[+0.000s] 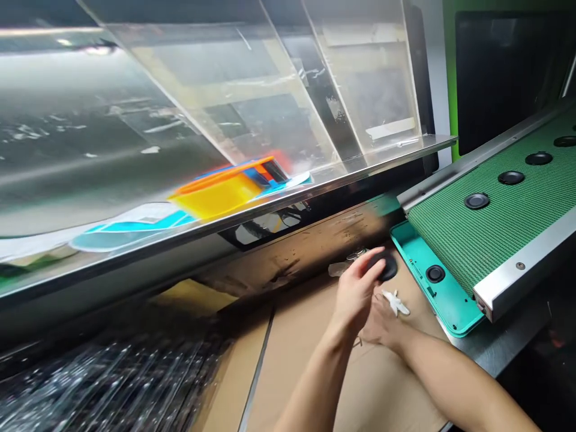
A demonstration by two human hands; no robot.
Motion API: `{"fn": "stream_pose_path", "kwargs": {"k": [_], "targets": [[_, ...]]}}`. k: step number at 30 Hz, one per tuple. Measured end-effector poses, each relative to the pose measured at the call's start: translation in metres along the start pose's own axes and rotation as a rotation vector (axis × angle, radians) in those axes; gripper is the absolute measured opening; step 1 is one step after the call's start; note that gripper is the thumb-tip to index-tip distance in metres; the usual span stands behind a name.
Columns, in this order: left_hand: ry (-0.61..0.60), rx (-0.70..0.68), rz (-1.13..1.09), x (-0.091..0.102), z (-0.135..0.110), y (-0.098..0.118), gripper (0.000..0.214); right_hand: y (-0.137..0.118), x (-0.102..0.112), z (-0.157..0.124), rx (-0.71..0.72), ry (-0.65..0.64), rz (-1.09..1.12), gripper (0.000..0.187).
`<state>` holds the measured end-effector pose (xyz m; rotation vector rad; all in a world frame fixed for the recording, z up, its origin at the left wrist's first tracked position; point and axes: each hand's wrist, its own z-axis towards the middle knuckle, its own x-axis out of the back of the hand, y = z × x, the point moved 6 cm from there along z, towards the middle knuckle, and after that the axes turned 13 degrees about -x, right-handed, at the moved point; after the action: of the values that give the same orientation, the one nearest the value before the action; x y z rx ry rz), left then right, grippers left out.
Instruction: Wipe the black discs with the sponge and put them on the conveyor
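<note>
The person's left hand (pixel 355 288) has thumb and fingers closed on a black disc (pixel 387 267), which is lifted above the cardboard (pixel 310 336) and a little blurred. The right hand (pixel 380 321) sits just below and beside it, partly covered by the left; its fingers are too hidden to tell whether they grip anything. A small white piece (pixel 396 303) lies close by the right hand, though whether the two touch cannot be told. Just beyond, a turquoise tray (pixel 459 312) stands under the lower end of the green conveyor belt (pixel 490 240), with one round black part (pixel 435 274) resting in it. Further up the belt, four more black parts, the nearest of them a ribbed round piece (pixel 477 201), lie in a spaced line, with a sliver of another at the picture's edge. The handling looks to be midway: one disc is in hand, while those in the tray and on the belt appear left to deal with. Glossy clear plastic (pixel 112 390) at lower left is too blurred to show any finished pieces.
</note>
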<state>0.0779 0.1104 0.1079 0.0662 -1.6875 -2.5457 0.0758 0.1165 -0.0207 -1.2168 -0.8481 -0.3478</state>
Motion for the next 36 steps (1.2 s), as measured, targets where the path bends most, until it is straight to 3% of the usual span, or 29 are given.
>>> {"fn": "stream_pose_path", "kwargs": {"k": [2,3,6,8,10,14,16,19,23,28,36], "targets": [[0.294,0.168,-0.137,0.060,-0.039,-0.038,0.050,0.004,-0.002,0.005,0.017,0.017,-0.015,0.027],[0.393,0.225,-0.206,0.080,-0.058,-0.056,0.050,0.005,0.000,0.008,0.012,0.043,0.000,0.027],[0.507,0.304,-0.378,0.106,-0.099,-0.101,0.045,0.011,0.018,0.016,-0.085,0.222,0.179,0.030],[0.517,0.314,-0.456,0.107,-0.107,-0.117,0.038,0.008,0.030,0.015,-0.105,0.325,0.297,0.032],[0.554,0.294,-0.524,0.108,-0.105,-0.124,0.029,-0.005,0.036,0.007,0.003,0.348,0.333,0.032],[0.643,0.272,-0.705,0.114,-0.096,-0.128,0.009,-0.030,0.026,-0.028,0.285,0.294,0.176,0.032],[0.649,0.319,-0.816,0.114,-0.096,-0.131,0.015,-0.034,0.015,-0.042,0.341,0.251,0.035,0.032],[0.594,0.368,-0.958,0.109,-0.095,-0.132,0.030,-0.036,0.004,-0.053,0.347,0.227,-0.159,0.036],[0.553,0.376,-0.997,0.106,-0.093,-0.131,0.038,-0.040,0.000,-0.046,0.361,0.237,-0.312,0.040],[0.600,0.392,-0.922,0.103,-0.092,-0.134,0.030,-0.033,0.004,-0.029,0.280,0.287,-0.336,0.039],[0.574,0.377,-0.897,0.106,-0.093,-0.138,0.031,-0.033,0.000,-0.035,0.287,0.316,-0.357,0.038]]}}
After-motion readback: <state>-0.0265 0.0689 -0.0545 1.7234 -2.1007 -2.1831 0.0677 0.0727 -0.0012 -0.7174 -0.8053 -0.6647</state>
